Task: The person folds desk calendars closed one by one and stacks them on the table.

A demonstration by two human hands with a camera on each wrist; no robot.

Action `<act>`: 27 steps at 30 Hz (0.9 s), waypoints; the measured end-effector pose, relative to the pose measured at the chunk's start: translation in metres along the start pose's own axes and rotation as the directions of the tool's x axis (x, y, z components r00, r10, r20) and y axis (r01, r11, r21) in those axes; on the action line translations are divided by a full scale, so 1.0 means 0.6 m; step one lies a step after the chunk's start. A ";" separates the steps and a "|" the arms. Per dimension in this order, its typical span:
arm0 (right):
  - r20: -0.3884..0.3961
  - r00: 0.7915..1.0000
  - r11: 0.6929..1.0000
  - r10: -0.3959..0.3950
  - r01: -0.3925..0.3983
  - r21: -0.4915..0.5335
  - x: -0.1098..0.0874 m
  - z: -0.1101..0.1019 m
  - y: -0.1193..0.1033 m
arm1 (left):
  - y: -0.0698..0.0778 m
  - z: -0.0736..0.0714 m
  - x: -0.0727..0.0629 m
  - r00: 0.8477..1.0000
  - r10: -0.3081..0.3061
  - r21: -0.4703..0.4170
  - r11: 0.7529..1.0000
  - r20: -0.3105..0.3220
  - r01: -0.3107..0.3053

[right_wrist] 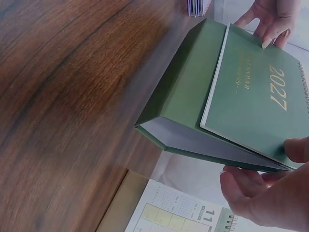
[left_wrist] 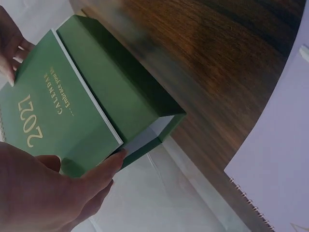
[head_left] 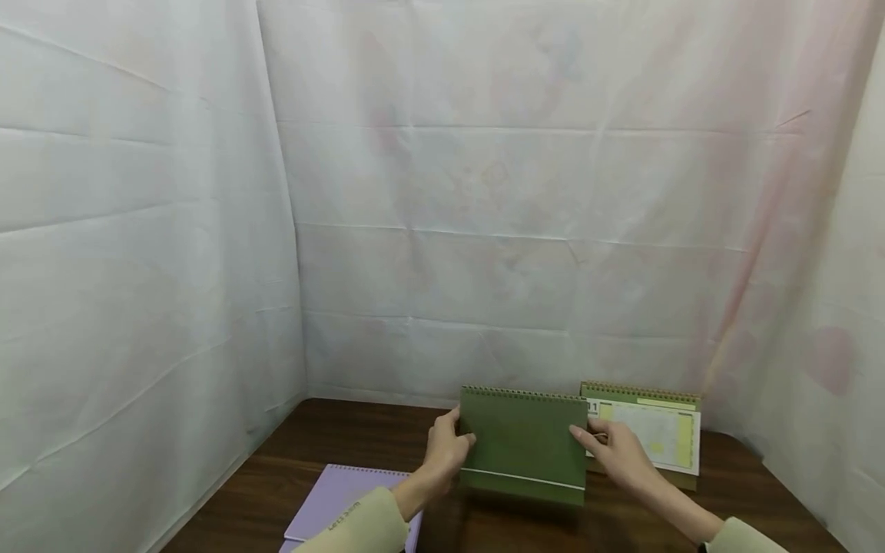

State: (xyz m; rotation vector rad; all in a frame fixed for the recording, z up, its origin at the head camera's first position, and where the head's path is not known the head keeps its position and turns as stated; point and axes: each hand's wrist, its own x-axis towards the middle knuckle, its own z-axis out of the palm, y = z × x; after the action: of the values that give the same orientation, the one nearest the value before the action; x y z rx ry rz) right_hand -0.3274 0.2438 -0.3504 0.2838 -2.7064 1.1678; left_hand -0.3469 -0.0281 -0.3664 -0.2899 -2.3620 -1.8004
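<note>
A green spiral-bound desk calendar (head_left: pixel 522 438) is held up over the table between both hands, its stand folded out into a tent shape. Gold lettering on its cover (left_wrist: pixel 43 106) reads 2027 and CALENDAR. The left hand (head_left: pixel 445 452) grips its left side, thumb on the front cover. At the opposite side the right hand (head_left: pixel 620 452) pinches the edge, with the thumb in front and the fingers behind, as the right wrist view shows. Just behind the right hand stands a second desk calendar (head_left: pixel 657 434), open to a page marked 11.
A lilac spiral-bound calendar (head_left: pixel 339 499) lies at the front left of the dark wooden table (head_left: pixel 359 422), partly under the left forearm. Pale cloth curtains (head_left: pixel 442 192) enclose the table at the back and both sides.
</note>
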 end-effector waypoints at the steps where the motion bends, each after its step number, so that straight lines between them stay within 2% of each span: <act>1: -0.009 1.000 1.000 -0.010 0.010 -0.001 0.001 0.000 -0.002 | 0.000 -0.001 0.001 1.000 0.005 0.011 1.000 -0.008 -0.005; 5: -0.039 0.999 1.000 -0.027 0.027 -0.007 0.002 0.000 -0.008 | 0.002 -0.004 0.003 1.000 0.021 0.055 0.998 -0.020 -0.020; 13: -0.041 0.998 0.999 0.042 -0.041 0.008 0.007 -0.006 -0.011 | -0.001 0.000 0.007 0.999 0.027 0.118 0.993 -0.036 -0.022; 18: -0.027 0.999 0.997 0.035 -0.033 0.067 0.010 -0.002 -0.004 | -0.001 -0.003 0.010 0.998 0.041 0.164 0.986 -0.040 -0.033; 21: 0.005 0.997 0.987 0.083 -0.083 0.140 0.017 0.002 0.000 | -0.002 -0.005 0.013 0.999 0.026 0.171 0.985 -0.036 -0.020; 27: 0.018 0.986 0.969 0.164 -0.165 0.184 0.032 0.014 0.012 | -0.011 -0.005 0.025 0.999 -0.051 0.148 0.988 -0.018 0.053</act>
State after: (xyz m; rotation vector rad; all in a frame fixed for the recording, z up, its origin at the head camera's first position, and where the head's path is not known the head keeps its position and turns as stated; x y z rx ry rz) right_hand -0.3486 0.2405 -0.3566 0.0858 -2.6691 1.4693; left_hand -0.3629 -0.0319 -0.3681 -0.1976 -2.4993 -1.6302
